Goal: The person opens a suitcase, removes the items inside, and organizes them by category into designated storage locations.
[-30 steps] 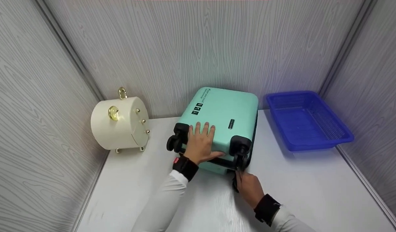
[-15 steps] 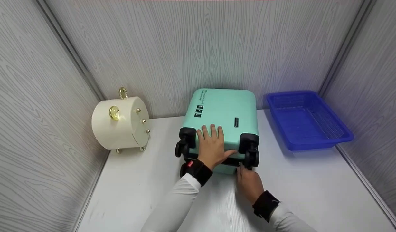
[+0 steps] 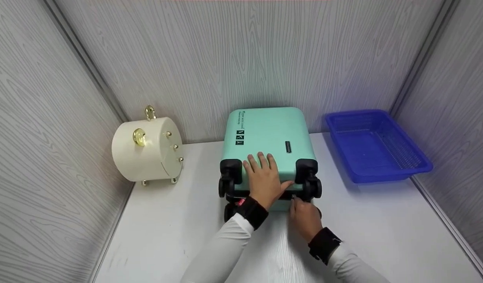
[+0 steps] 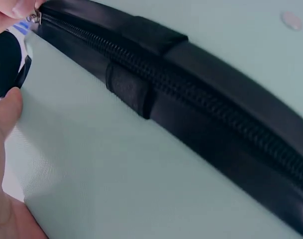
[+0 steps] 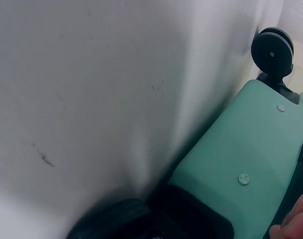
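Note:
A mint-green suitcase (image 3: pixel 269 125) lies flat on the table, its black wheels facing me. My left hand (image 3: pixel 264 182) rests on its top shell near the wheel end, fingers spread and straight. Along the near side runs a black zipper (image 4: pixel 156 74), its teeth meshed where the left wrist view shows them. At that strip my right hand (image 3: pixel 306 218) pinches the metal zipper pull (image 4: pixel 34 18) close to the right-hand wheels. Only the edge of the right fingers (image 5: pixel 295 219) shows in the right wrist view, beside the suitcase's lower shell.
A cream round case (image 3: pixel 141 157) with gold knobs and feet stands at the left. On the right sits a blue plastic basket (image 3: pixel 367 173). Behind the suitcase rises a wood-grain wall (image 3: pixel 280 55), and similar panels close both sides.
The suitcase has turned until its wheel end squarely faces me. My left hand has shifted right and slightly down with it. My right hand has moved slightly, staying by the right wheels.

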`<state>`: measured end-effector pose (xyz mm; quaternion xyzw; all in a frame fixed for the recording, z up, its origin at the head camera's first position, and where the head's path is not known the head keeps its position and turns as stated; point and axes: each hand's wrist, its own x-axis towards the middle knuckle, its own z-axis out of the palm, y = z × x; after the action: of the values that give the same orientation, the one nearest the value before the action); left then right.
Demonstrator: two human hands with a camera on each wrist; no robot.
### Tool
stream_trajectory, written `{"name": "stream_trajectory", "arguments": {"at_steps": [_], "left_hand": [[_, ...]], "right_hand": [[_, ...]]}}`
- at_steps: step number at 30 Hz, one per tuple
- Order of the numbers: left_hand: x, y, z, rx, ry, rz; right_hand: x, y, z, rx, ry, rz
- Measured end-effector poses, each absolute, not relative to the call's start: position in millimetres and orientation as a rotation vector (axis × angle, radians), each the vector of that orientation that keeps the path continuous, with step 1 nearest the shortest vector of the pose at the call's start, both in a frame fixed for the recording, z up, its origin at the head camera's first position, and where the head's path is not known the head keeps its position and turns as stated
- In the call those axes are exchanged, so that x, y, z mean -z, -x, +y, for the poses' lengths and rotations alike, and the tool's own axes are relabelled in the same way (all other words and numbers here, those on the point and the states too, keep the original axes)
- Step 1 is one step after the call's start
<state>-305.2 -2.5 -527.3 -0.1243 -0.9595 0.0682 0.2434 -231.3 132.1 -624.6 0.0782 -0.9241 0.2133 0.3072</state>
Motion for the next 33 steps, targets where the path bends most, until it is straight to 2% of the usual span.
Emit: {"name": "stream_trajectory", "arguments": {"at_steps": [4,7,14,21,33], "left_hand": [[518,303,-6,-0.194,0.37,-2.708],[500,303,-19,-0.208,0.488,-2.792],[455,334,-81,-0.06,0.762,-3.015],[462,352,-115,0.102,0.948,-3.041],[469,345,-89,0.026,0.938,-2.932]], "right_hand": [[626,231,137,-0.672,-0.248,-2.46],[627,230,143,-0.738,-0.272,-2.47],[623,231,153,-0.808,-0.192,-2.527],[626,227,147,-0.753,-0.25,-2.489],[622,233,120,-0.632,-0.427,-2.398]]}}
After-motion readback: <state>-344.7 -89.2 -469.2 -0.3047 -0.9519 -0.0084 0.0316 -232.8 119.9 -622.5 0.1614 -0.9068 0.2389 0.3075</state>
